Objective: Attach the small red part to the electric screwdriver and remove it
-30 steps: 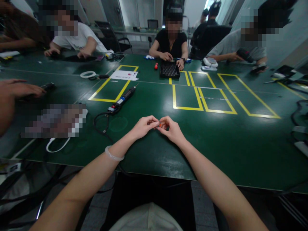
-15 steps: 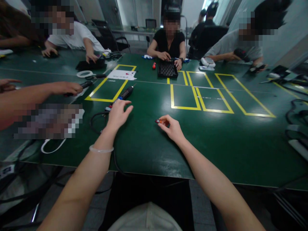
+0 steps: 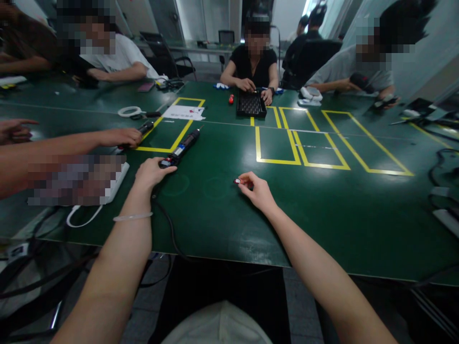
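On the left, my left hand (image 3: pixel 152 172) is closed round the rear end of a black electric screwdriver (image 3: pixel 183 145) lying on the green table. Its thin bit points away to the upper right, and a cable runs from near my wrist to the table's front edge. My right hand (image 3: pixel 254 190) rests at mid-table, thumb and fingertips pinched on a small red, white and dark piece (image 3: pixel 237 181). What kind of piece it is cannot be made out. My palm-side fingers are partly hidden on both hands.
Yellow tape rectangles (image 3: pixel 278 161) mark the green table (image 3: pixel 222 224). A co-worker opposite works at a black tray (image 3: pixel 251 104) beside a small red object (image 3: pixel 231 99). Left, another person's hand (image 3: pixel 131 137) holds a dark tool near a white sheet (image 3: pixel 184 112) and a white ring (image 3: pixel 129 112).
My left hand has moved left and toward me, from over the screwdriver to its rear end. My right hand keeps its pinch in place. The neighbour's hand has shifted right.
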### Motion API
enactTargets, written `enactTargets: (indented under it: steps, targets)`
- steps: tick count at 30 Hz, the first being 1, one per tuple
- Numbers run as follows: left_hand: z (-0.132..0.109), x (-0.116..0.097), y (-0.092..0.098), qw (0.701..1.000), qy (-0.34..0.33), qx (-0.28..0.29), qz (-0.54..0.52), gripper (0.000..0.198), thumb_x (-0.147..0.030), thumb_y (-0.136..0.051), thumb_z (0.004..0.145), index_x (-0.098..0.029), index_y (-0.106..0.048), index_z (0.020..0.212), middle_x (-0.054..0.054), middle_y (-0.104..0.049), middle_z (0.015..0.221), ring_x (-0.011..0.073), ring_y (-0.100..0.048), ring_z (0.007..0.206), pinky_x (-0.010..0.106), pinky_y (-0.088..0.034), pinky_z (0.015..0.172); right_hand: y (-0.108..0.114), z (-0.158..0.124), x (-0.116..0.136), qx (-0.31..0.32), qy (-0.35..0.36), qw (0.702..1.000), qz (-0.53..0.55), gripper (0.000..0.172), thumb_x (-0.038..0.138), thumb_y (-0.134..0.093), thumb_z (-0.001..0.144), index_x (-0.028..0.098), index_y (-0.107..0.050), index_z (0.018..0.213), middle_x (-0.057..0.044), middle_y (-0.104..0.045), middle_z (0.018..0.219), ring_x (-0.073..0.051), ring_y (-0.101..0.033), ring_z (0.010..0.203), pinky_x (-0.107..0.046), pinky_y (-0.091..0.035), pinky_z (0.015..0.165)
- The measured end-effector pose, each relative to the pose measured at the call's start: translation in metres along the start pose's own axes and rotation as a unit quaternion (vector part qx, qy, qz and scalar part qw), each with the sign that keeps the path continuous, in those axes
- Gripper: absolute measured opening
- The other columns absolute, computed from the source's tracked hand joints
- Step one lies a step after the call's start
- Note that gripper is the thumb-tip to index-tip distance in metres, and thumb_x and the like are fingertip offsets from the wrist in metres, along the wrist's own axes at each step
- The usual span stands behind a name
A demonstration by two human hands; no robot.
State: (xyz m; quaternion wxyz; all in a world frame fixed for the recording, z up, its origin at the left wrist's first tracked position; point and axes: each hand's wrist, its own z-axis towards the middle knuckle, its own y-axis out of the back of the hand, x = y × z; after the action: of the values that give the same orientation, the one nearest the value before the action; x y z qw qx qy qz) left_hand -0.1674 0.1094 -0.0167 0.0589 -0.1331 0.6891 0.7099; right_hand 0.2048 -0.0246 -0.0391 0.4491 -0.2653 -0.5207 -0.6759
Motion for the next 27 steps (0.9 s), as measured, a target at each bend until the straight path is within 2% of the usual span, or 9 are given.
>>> enactTargets:
  steps: [4,8,12,21,27]
  targets:
    - [-0.008,-0.013,-0.003,1.0,-0.02,-0.002,-0.008,0.075,-0.069,-0.066,0.072,-0.014,-0.068,0.124,0.021,-0.068,0.121,0.0403,-0.065,0.106,0.045,-0.05,0.083,-0.001,0.001,-0.001,0.011,0.009,1.0,-0.016,0.013,0.024,-0.063,0.088,0.021,-0.063,0.101,-0.003,-0.07,0.091,-0.016,-0.063,0.078,-0.029,-0.047,0.075]
    - [-0.022,-0.036,-0.006,0.999,-0.037,0.006,-0.012,0.07,-0.064,-0.067,0.076,-0.014,-0.067,0.125,0.02,-0.067,0.121,0.038,-0.065,0.106,0.043,-0.05,0.083,-0.001,0.001,0.0,-0.001,0.035,0.998,-0.052,0.011,0.024,-0.067,0.086,0.02,-0.064,0.096,-0.003,-0.067,0.092,-0.017,-0.06,0.08,-0.028,-0.046,0.075]
    - [-0.04,-0.062,-0.008,0.997,-0.07,0.014,-0.002,0.062,-0.059,-0.065,0.081,-0.016,-0.065,0.126,0.016,-0.065,0.125,0.0336,-0.064,0.11,0.038,-0.05,0.085,-0.002,0.001,0.001,-0.004,0.032,0.998,-0.049,0.011,0.023,-0.07,0.084,0.019,-0.063,0.093,-0.002,-0.064,0.088,-0.016,-0.058,0.077,-0.027,-0.045,0.073]
    - [-0.081,-0.115,-0.021,0.979,-0.198,0.055,-0.011,0.059,-0.054,-0.066,0.083,-0.017,-0.061,0.13,0.011,-0.064,0.12,0.0291,-0.064,0.106,0.036,-0.049,0.086,-0.004,-0.001,0.001,0.01,0.039,0.996,-0.082,0.011,0.026,-0.068,0.086,0.02,-0.061,0.092,-0.002,-0.061,0.087,-0.016,-0.056,0.077,-0.027,-0.043,0.072]
    - [-0.102,-0.137,-0.03,0.954,-0.287,0.08,-0.041,0.055,-0.05,-0.067,0.084,-0.018,-0.059,0.128,0.009,-0.063,0.117,0.0268,-0.063,0.107,0.034,-0.048,0.085,-0.004,-0.002,0.003,0.026,0.035,0.993,-0.107,0.011,0.027,-0.067,0.087,0.02,-0.059,0.091,-0.001,-0.059,0.087,-0.016,-0.055,0.076,-0.026,-0.042,0.07]
